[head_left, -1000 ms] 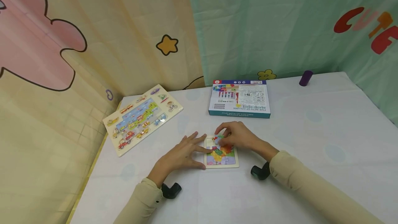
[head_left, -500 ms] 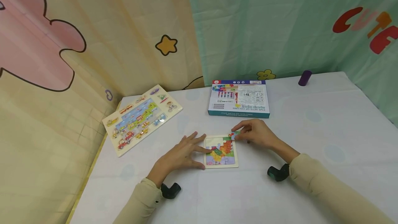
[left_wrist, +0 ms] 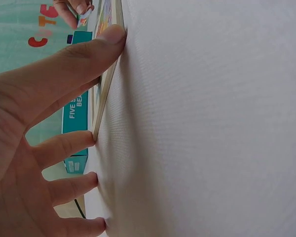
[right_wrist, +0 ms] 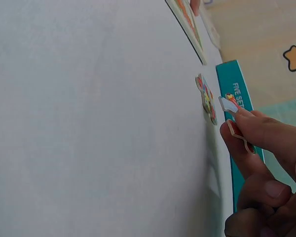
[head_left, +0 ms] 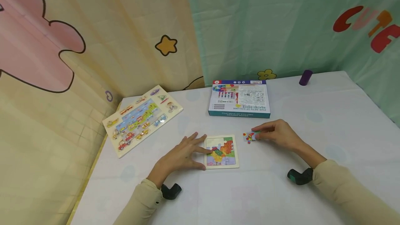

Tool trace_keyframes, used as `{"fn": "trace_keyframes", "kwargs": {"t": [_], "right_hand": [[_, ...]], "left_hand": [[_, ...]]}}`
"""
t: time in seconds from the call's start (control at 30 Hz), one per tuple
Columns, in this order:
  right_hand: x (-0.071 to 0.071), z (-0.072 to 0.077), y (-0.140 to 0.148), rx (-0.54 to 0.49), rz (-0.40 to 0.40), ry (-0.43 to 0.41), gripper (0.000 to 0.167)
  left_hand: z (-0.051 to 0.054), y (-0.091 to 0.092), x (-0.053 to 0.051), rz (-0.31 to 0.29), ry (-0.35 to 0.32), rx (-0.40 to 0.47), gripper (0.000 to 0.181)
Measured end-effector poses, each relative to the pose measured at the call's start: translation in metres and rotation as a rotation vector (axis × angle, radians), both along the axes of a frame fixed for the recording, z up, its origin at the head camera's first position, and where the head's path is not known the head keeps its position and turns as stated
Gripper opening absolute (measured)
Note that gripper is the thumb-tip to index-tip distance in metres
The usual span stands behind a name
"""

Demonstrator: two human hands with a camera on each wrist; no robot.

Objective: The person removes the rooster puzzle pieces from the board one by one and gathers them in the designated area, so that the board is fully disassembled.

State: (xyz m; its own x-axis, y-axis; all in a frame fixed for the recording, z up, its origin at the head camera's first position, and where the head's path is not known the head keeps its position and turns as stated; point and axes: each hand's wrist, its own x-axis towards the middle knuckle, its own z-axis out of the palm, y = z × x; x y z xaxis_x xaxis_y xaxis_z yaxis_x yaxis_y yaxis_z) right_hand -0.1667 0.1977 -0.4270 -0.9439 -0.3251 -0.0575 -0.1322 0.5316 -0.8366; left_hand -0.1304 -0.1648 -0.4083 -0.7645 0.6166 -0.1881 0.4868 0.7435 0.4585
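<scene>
Head view: spreads the left hand [head_left: 182, 153] against the left side of the puzzle tray [head_left: 236, 158], fingers straight and apart, forefinger over the picture; presumably steadies the tray flat on the desk [head_left: 237, 197] this way. Leaves a bare recess in the tray just beyond the left forefinger. Bends the right hand [head_left: 281, 134], clear of the tray on the right, with thumb and forefinger brought together. Shows a loose piece [head_left: 249, 136] just left of those fingertips, likely close for a short reach. Shows the vehicle board [head_left: 142, 119] well left of the left fingers and the teal-edged box [head_left: 239, 101] beyond both sets of fingers, probably to give working room.

Left wrist view: rests the thumb at the tray's near corner, one fingertip at the far corner and two more on the desk past it; likely spreads the support against sliding.

Right wrist view: grips a pinched piece [right_wrist: 229, 104] between thumb and finger, remaining fingers folded; apparently uses the tips alone to leave part of the picture uncovered. Shows portions on both sides of the thumb; cannot tell whether of one piece or two. Shows the loose piece just ahead of the fingertips; cannot confirm contact.
</scene>
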Motion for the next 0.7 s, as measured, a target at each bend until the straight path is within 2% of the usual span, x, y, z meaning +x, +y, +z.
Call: {"fn": "trace_keyframes", "kwargs": {"t": [0.2, 0.37, 0.47, 0.7], "right_hand": [[0.002, 0.001, 0.014, 0.016, -0.031, -0.028, 0.026], [0.003, -0.002, 0.015, 0.040, -0.030, -0.027, 0.024], [0.004, -0.002, 0.012, 0.079, -0.041, -0.007, 0.022], [0.006, 0.002, 0.002, 0.231, -0.084, 0.098, 0.019]], "left_hand": [[0.001, 0.000, 0.000, 0.000, -0.003, -0.004, 0.058], [0.000, 0.001, -0.001, 0.002, 0.000, -0.005, 0.058], [0.000, 0.001, 0.000, 0.002, -0.003, -0.005, 0.057], [-0.001, 0.001, 0.000, 0.000, 0.005, -0.001, 0.057]]}}
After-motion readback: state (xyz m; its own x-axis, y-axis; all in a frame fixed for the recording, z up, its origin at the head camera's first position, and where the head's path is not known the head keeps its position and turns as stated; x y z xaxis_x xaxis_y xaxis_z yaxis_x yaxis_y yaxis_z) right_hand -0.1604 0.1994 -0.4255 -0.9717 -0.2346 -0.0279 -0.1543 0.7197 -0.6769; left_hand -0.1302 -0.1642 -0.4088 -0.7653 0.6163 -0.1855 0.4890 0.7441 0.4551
